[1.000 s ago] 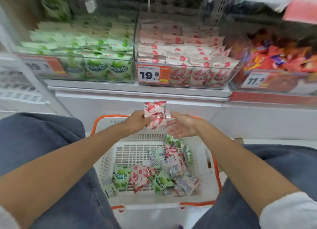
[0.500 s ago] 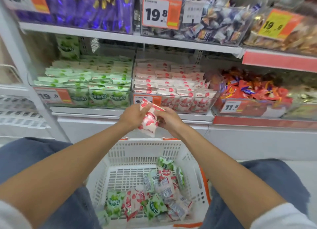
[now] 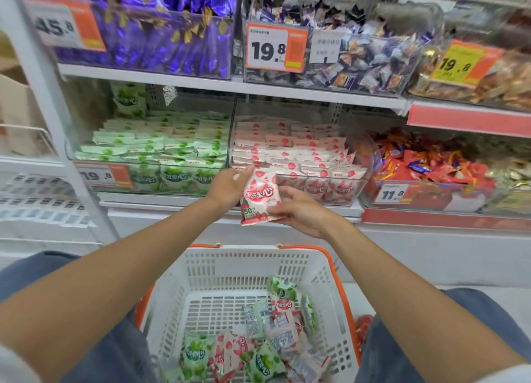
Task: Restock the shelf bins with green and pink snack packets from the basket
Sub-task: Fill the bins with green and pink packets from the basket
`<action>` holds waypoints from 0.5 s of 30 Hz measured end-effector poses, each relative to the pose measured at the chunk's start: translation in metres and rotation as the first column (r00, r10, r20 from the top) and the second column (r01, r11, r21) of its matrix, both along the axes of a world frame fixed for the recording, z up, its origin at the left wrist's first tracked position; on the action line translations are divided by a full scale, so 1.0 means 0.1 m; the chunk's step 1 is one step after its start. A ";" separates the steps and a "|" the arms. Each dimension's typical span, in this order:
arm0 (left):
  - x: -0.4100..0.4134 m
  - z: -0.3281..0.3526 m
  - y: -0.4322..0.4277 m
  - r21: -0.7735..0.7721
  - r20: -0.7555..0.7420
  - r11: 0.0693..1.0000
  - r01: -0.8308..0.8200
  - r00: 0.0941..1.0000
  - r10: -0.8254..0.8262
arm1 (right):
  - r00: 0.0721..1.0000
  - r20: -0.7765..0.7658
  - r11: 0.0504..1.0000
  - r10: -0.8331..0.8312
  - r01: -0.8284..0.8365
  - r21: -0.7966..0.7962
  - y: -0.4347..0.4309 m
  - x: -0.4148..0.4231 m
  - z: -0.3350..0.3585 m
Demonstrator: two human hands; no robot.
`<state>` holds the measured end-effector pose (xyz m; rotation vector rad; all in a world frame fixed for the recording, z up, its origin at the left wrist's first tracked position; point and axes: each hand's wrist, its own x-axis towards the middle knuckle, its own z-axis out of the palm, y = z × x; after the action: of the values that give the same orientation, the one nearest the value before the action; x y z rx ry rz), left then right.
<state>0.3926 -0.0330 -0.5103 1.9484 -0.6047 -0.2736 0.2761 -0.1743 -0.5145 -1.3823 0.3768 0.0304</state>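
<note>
I hold one pink snack packet (image 3: 260,197) upright between both hands, just in front of the clear bin of pink packets (image 3: 298,158). My left hand (image 3: 228,185) grips its upper left edge. My right hand (image 3: 298,210) pinches its lower right side. To the left stands the clear bin of green packets (image 3: 161,150). Below, between my knees, the white basket (image 3: 287,263) with orange handles holds several green and pink packets (image 3: 258,345) heaped at its near right.
A bin of red-wrapped sweets (image 3: 425,164) stands right of the pink bin. The shelf above (image 3: 230,85) carries bins of purple and mixed sweets with price tags. A white shelf upright (image 3: 51,101) rises at the left. My knees flank the basket.
Both hands have lifted the pink packet from above the basket up to the front of the pink bin. My view has tilted upward, showing the upper shelf.
</note>
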 end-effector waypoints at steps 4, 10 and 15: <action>0.14 0.03 -0.03 0.039 0.253 0.996 -0.076 0.965 0.063 | 0.998 -0.016 0.989 0.056 -0.057 -0.133 0.04 0.10 0.17; 0.44 0.40 -0.14 -0.014 0.426 0.984 -0.177 0.889 0.166 | 0.997 0.026 0.972 -0.074 0.078 -0.220 -0.15 0.45 0.40; 1.04 0.56 -0.29 0.157 0.470 0.958 -0.239 0.871 0.140 | 0.933 0.192 0.883 -0.304 0.352 -0.309 -0.44 1.12 0.62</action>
<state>0.4961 -0.0616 -0.4546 2.2801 -0.6970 0.2686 0.3877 -0.2184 -0.4524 -1.6329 0.5134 -0.4294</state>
